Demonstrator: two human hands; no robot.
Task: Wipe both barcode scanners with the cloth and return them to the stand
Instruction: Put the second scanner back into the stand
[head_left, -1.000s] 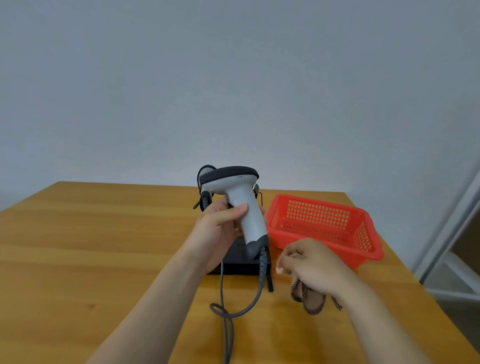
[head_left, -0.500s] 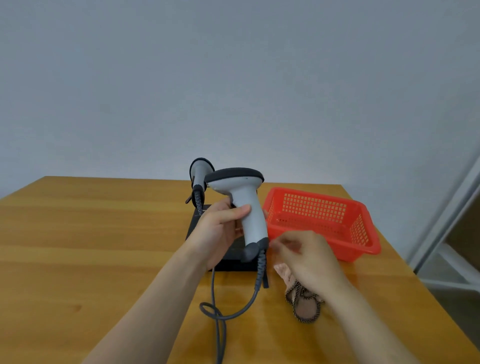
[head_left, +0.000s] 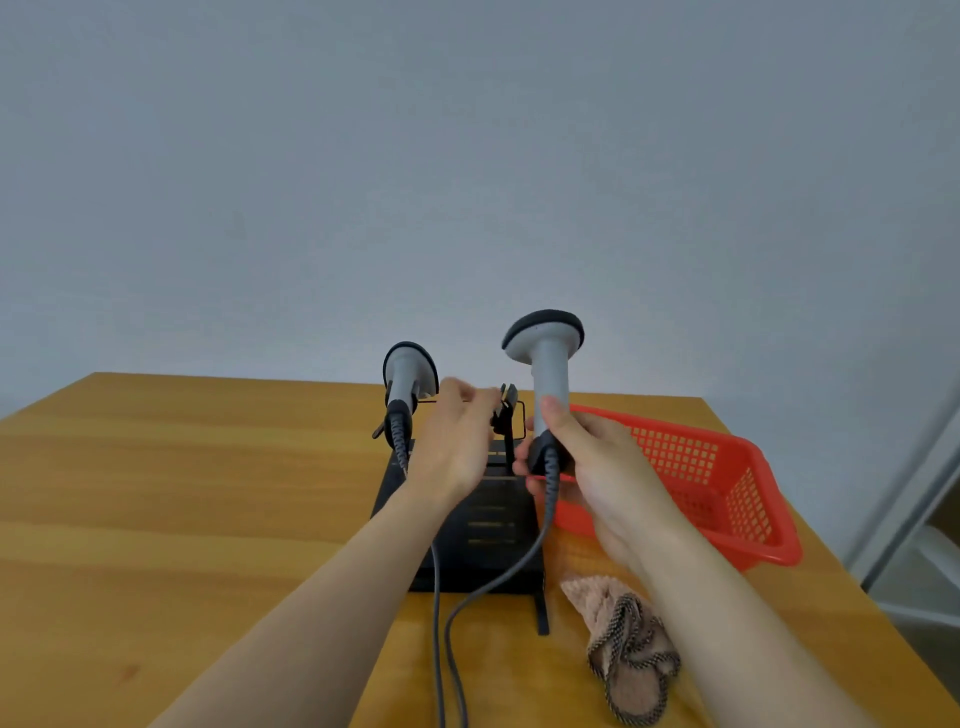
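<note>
Risks first: your right hand (head_left: 582, 462) curls round the held scanner (head_left: 549, 374) low on the grip, at the cable boot, w/ the head up high; that's top-heavy, so a slack wrist could swing it into the second scanner (head_left: 408, 371), which sits in the left holder of the stand (head_left: 483, 525); the plastic looks smooth, so it may slip if you ease off

Your left hand (head_left: 454, 444) holds nothing, fingers stretched fwd & relaxed toward the empty cradle (head_left: 506, 410); it's blurred, can't tell if it touches; fingers left there could get pinched as the scanner seats

The cable (head_left: 498, 582) curves across the stand's base beside the other lead; it could snag the front foot & drag the stand, or the two could tangle

The cloth (head_left: 626, 644) lies bunched on the table (head_left: 208, 493), just right of that foot, under your right forearm, in neither hand; a low forearm could sweep it off

Materials: scanners are pale grey matte plastic, oval heads w/ a dark rim, ribbed dark boots, round grey flexible leads; stand is a flat black slotted plate w/ thin uprights; cloth is soft, pinkish-beige, crumpled, w/ speckled braided edging; basket (head_left: 727, 467) is rigid red plastic w/ grid-holed walls; table is smooth yellowish wood grain
</note>
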